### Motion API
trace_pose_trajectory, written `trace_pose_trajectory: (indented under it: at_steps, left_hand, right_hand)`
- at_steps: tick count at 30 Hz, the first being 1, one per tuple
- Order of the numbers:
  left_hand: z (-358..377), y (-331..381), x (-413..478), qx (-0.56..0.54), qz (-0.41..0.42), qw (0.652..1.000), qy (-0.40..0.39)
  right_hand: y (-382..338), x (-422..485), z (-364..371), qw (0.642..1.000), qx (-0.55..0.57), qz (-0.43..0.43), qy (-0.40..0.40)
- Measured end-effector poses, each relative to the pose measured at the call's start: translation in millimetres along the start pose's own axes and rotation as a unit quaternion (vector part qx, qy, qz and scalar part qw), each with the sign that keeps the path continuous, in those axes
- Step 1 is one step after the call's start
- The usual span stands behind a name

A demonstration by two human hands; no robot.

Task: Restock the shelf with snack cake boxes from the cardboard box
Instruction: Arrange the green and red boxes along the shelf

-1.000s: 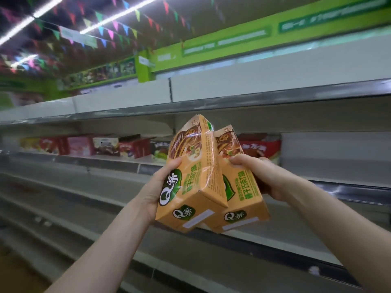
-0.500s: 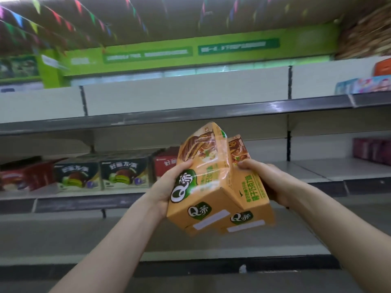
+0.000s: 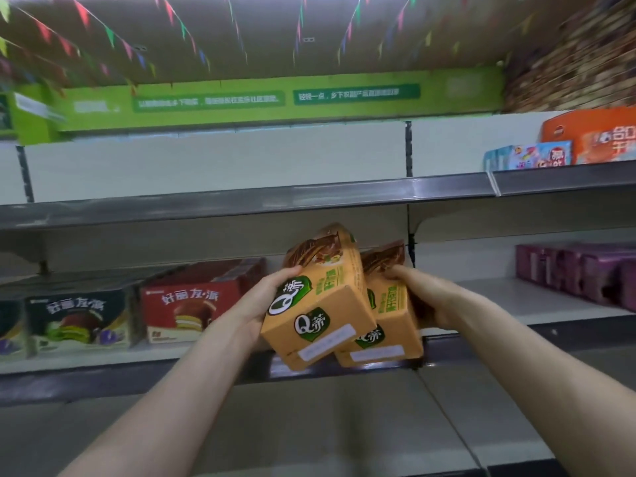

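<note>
- Your left hand (image 3: 265,301) grips the nearer orange snack cake box (image 3: 320,318); your right hand (image 3: 423,297) grips the second orange box (image 3: 389,325) just behind it, both tilted, raised before the middle shelf (image 3: 516,304).
- The boxes touch and overlap, so pushing both in together could knock one askew or against the red pie box (image 3: 192,304) beside the gap.
- Your right fingers are hidden behind their box, and the cardboard box is out of view.
</note>
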State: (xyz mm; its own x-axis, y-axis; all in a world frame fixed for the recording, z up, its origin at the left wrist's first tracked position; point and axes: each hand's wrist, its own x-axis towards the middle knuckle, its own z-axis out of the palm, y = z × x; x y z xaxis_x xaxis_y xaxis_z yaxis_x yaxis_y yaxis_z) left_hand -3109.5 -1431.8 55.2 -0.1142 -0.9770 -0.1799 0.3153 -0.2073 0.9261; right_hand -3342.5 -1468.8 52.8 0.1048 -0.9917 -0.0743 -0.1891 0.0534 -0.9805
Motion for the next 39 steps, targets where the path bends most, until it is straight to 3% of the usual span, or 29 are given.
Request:
trace_pose_trajectory:
  at_steps: [6, 12, 15, 17, 18, 20, 22, 26, 30, 35, 39]
  left_hand:
    - [17.8, -3.6, 36.7, 0.018, -0.003, 0.999, 0.045]
    - [33.1, -1.2, 61.9, 0.023, -0.016, 0.998, 0.063]
    - [36.9, -0.9, 70.9, 0.026, -0.005, 0.997, 0.073]
    - [35.7, 1.5, 77.6, 0.036, 0.001, 0.996, 0.084]
    - [37.8, 4.0, 80.6, 0.040, 0.001, 0.996, 0.086]
    - [37.1, 3.6, 86.3, 0.052, 0.019, 0.995, 0.079]
    - [32.8, 2.9, 90.2, 0.080, 0.042, 0.993, 0.080]
    - [15.5, 0.0, 80.7, 0.020, 0.018, 0.999, 0.024]
    - [12.5, -0.8, 96.1, -0.014, 0.122, 0.991, 0.050]
    - [-21.2, -8.6, 86.1, 0.027, 0.079, 0.996, 0.008]
    - [-29.5, 0.6, 80.9, 0.012, 0.098, 0.995, 0.014]
  right_hand:
    - [4.2, 46.8, -31.7, 0.999, -0.023, 0.029, 0.014]
    - [10.6, 79.0, -51.7, 0.984, -0.167, 0.055, 0.033]
    - [7.0, 89.4, -51.1, 0.964, -0.258, 0.029, 0.061]
    - [-3.7, 91.2, -44.2, 0.935, -0.329, -0.045, 0.121]
    - [-10.8, 90.4, -35.7, 0.933, -0.315, -0.100, 0.139]
    - [-24.6, 83.7, -14.7, 0.970, -0.179, -0.149, 0.077]
    - [-31.5, 77.6, 4.8, 0.992, -0.049, -0.113, -0.020]
    - [-33.5, 66.2, 23.7, 0.990, 0.034, -0.106, -0.085]
    - [-31.6, 60.7, 50.1, 0.985, 0.021, -0.126, -0.120]
    - [-28.3, 64.0, 52.0, 0.981, -0.085, -0.103, -0.144]
    - [-35.9, 81.3, 58.6, 0.988, -0.051, -0.118, -0.089]
